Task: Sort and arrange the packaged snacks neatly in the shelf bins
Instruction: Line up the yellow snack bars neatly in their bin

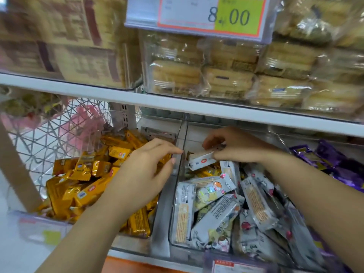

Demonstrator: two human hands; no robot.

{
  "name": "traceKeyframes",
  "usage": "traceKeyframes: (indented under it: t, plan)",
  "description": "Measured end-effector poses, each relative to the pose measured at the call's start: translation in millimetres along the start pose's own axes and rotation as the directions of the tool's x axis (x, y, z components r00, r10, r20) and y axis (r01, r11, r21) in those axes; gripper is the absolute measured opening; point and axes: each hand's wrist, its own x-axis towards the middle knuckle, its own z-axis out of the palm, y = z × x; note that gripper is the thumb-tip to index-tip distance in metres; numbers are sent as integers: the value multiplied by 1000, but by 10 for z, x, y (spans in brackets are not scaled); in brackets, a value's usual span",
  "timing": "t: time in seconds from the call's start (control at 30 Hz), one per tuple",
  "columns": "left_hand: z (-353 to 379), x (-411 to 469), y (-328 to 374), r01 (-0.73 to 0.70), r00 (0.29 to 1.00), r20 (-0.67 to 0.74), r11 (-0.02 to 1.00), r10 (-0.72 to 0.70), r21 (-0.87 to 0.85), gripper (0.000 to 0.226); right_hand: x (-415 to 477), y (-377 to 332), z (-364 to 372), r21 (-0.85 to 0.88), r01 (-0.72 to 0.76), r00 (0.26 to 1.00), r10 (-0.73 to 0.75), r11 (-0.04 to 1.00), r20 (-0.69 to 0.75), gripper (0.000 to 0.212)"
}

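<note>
**Two hands over the snack bins**

Many gold packets (84,186) fill the left bin (137,238). The left hand (146,172) hovers over them, fingers loose, grasping nothing. In the middle bin (174,219), above a jumble of white packets (216,209), the right hand (236,147) pinches one white packet (201,159).

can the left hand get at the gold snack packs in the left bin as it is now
Probably yes: the left hand hovers open right over the gold packs, the bin is open-topped, and nothing lies between them.
</note>
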Motion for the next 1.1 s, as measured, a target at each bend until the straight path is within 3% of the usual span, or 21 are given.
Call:
traceKeyframes:
  t: [0.13,0.27,0.43,0.53,0.73,0.9,1.1]
  plan:
    - [14,-33,16,-15,1000,4,1000,15,9,23,-146,-145,21,16,51,999,-51,999,8,29]
    - [16,-74,28,-13,1000,14,1000,13,23,24,-144,-215,178,-86,76,992,-67,993,110,13]
    - [-31,-99,38,-8,1000,14,1000,8,12,24,-261,-244,174,-13,-102,926,100,995,365,44]
    - [-45,-96,50,-15,1000,15,1000,15,5,25,-351,-286,108,65,-169,886,123,984,448,48]
    - [15,-75,43,-5,1000,11,1000,5,14,25,-398,-293,194,-12,-113,893,107,994,438,46]
    - [79,-62,57,-27,998,61,999,25,41,24,-546,-255,370,-184,6,904,73,983,420,56]
    - [91,-67,69,-12,997,75,999,10,31,25,-566,-244,375,-237,-6,901,109,971,421,61]
